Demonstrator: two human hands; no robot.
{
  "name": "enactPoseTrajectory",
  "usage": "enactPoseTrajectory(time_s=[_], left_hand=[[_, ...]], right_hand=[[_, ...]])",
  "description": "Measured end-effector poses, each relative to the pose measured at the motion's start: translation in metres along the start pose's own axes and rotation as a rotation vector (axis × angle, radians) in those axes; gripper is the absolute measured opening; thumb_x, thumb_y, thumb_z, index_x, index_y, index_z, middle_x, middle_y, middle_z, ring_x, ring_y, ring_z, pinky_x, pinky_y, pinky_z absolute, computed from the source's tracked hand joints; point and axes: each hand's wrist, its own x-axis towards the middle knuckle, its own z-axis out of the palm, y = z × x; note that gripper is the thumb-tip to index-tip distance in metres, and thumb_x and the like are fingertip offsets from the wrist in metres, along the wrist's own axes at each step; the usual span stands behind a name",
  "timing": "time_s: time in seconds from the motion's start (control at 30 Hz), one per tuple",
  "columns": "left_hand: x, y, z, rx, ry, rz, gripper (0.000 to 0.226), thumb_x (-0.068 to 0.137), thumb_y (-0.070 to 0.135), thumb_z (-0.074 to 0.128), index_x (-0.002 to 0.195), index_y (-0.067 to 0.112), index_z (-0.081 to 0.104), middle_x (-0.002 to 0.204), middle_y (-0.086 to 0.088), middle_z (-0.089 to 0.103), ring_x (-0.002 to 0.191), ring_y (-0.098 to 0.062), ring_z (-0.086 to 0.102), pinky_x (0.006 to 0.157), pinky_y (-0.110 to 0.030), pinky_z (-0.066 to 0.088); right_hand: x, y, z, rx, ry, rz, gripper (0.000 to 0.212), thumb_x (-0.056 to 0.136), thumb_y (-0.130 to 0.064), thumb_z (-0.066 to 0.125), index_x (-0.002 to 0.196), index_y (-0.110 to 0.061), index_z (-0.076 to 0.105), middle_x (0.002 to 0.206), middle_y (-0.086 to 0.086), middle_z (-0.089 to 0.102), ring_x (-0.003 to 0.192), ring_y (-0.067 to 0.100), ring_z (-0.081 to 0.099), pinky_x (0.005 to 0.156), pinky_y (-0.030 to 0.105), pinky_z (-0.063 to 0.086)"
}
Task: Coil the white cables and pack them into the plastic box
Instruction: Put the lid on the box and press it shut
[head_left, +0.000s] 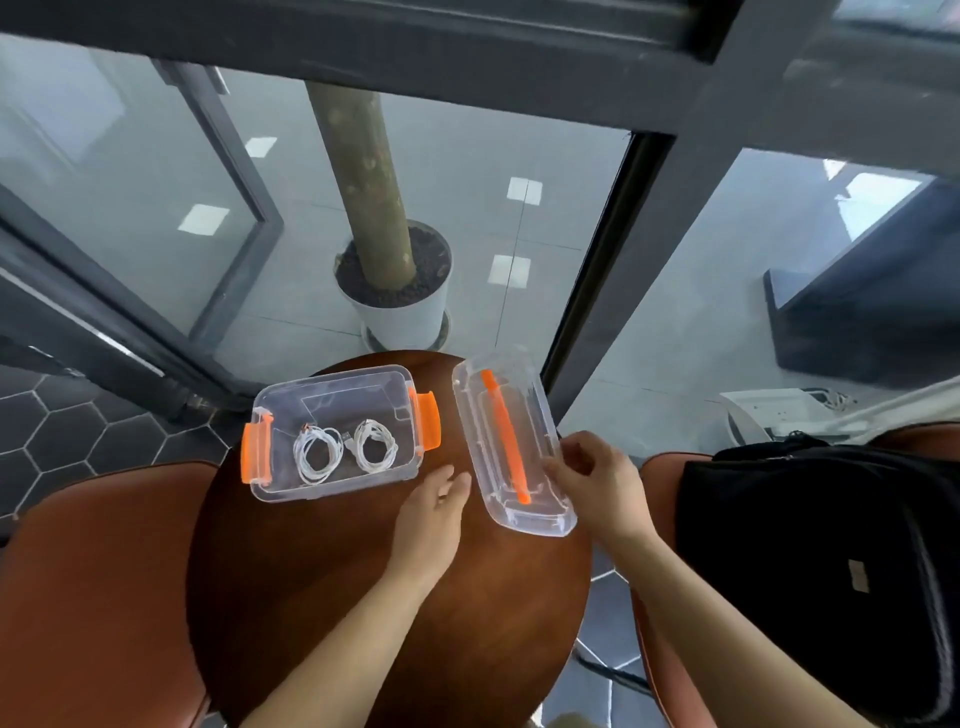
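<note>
L hand (434, 506) flat, fingers straight; R hand (597, 480) pinches lid (530, 415); box (358, 397) w/ coiled cables (300, 454) beside; backpack (810, 545) right.

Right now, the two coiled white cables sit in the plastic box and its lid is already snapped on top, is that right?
Not quite. The head view shows the two coiled white cables in the plastic box, but the lid is not on it: it lies on the table to the right of the box, with the right hand holding its edge.
</note>
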Motion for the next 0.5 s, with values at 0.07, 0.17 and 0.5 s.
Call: enactPoseTrajectory(time_s=[0.07, 0.17, 0.5], left_hand=[[0.000, 0.028, -0.011, -0.361, 0.023, -0.102, 0.056, 0.099, 0.053, 0.048, 0.138, 0.014, 0.054, 0.130, -0.011, 0.064, 0.113, -0.024, 0.066, 0.099, -0.043, 0.055], [0.003, 0.065, -0.035, -0.862, -0.014, -0.259, 0.065, 0.093, 0.066, 0.047, 0.130, 0.013, 0.053, 0.119, -0.016, 0.065, 0.112, -0.034, 0.066, 0.098, -0.049, 0.055], [-0.010, 0.063, -0.108, -0.786, 0.163, -0.236, 0.018, 0.090, 0.006, 0.068, 0.107, 0.012, 0.067, 0.114, -0.012, 0.068, 0.108, -0.031, 0.068, 0.077, -0.042, 0.060]], right_hand=[[-0.009, -0.006, -0.006, -0.049, 0.008, -0.084, 0.011, 0.082, -0.034, 0.075, 0.079, -0.026, 0.067, 0.073, -0.009, 0.069, 0.071, 0.010, 0.064, 0.061, 0.024, 0.047], [-0.017, -0.011, -0.008, -0.157, 0.006, -0.248, 0.016, 0.079, -0.039, 0.078, 0.090, -0.027, 0.072, 0.082, -0.009, 0.070, 0.077, 0.012, 0.063, 0.066, 0.032, 0.051], [-0.020, -0.041, 0.018, -0.401, -0.003, -0.717, 0.027, 0.069, -0.033, 0.083, 0.093, -0.030, 0.072, 0.091, -0.013, 0.067, 0.087, 0.018, 0.057, 0.061, 0.031, 0.054]])
